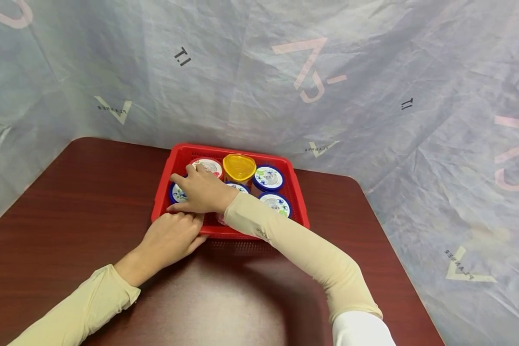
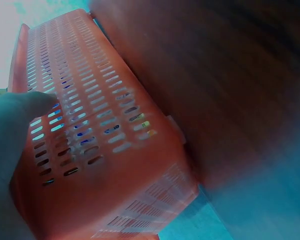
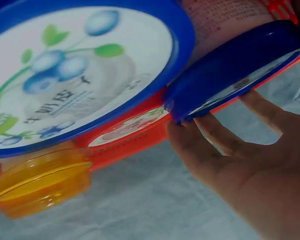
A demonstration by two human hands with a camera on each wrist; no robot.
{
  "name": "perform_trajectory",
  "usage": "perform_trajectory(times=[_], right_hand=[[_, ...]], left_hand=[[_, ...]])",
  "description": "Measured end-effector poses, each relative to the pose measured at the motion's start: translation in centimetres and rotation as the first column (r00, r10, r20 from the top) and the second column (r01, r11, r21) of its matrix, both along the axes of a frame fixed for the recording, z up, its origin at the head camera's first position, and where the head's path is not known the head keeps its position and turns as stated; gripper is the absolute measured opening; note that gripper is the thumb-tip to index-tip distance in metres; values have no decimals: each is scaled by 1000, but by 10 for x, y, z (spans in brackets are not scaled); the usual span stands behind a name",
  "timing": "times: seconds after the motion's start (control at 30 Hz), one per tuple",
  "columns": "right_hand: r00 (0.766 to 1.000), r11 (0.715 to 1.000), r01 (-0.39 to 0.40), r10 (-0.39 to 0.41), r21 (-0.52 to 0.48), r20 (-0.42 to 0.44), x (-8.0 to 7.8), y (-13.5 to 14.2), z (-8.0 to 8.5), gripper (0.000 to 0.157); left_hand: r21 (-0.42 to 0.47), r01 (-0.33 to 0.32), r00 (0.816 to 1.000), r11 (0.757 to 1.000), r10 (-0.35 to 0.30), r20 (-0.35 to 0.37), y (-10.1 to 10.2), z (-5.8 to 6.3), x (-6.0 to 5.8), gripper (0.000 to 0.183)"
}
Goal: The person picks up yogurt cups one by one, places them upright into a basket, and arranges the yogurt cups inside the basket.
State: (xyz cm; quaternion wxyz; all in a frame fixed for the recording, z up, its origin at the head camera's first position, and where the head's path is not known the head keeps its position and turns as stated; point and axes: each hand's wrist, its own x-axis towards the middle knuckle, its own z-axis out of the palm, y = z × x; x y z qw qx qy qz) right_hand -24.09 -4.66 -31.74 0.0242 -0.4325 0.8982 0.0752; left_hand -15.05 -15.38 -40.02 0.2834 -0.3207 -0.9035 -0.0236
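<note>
A red perforated plastic basket [image 1: 300, 204] stands at the back of the table with several lidded jars inside. At its near left corner my left hand [image 1: 168, 240] grips the rim; in the left wrist view the thumb [image 2: 40, 104] lies against the slotted outer wall. Crossing over the basket, my right hand [image 1: 205, 192] holds a blue-lidded jar [image 1: 178, 193] at the left end by its lid. The right wrist view shows bent fingertips on the edge of that blue lid [image 3: 235, 65]. The right hand and forearm partly hide the middle jars.
Also in the basket are a jar with a yellow lid [image 1: 240, 168], one with a red-rimmed white lid [image 1: 210, 166], and blue-lidded jars [image 1: 269, 178] on the right. A grey printed sheet [image 1: 251, 77] hangs behind the dark red-brown table [image 1: 82, 202].
</note>
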Motion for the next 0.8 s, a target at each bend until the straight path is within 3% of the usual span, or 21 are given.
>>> perform_trajectory(times=[0.23, 0.37, 0.53, 0.67, 0.8], right_hand=[[998, 997, 63, -62, 43, -20, 2, -7, 5, 77], [991, 989, 129, -127, 74, -28, 1, -9, 6, 77], [990, 989, 137, -134, 60, -47, 1, -13, 4, 77], [985, 983, 169, -166, 78, -39, 3, -16, 5, 75], [987, 981, 160, -159, 112, -21, 9, -14, 6, 56]], left_hand=[[3, 4, 1000, 1000, -4, 10, 1, 1, -3, 45], [0, 12, 1000, 1000, -12, -16, 0, 1, -6, 44], [-20, 17, 998, 1000, -19, -61, -6, 1, -2, 45], [-16, 37, 994, 999, -39, -103, -5, 17, 9, 43], [27, 67, 990, 997, -63, -129, -5, 44, 23, 40]])
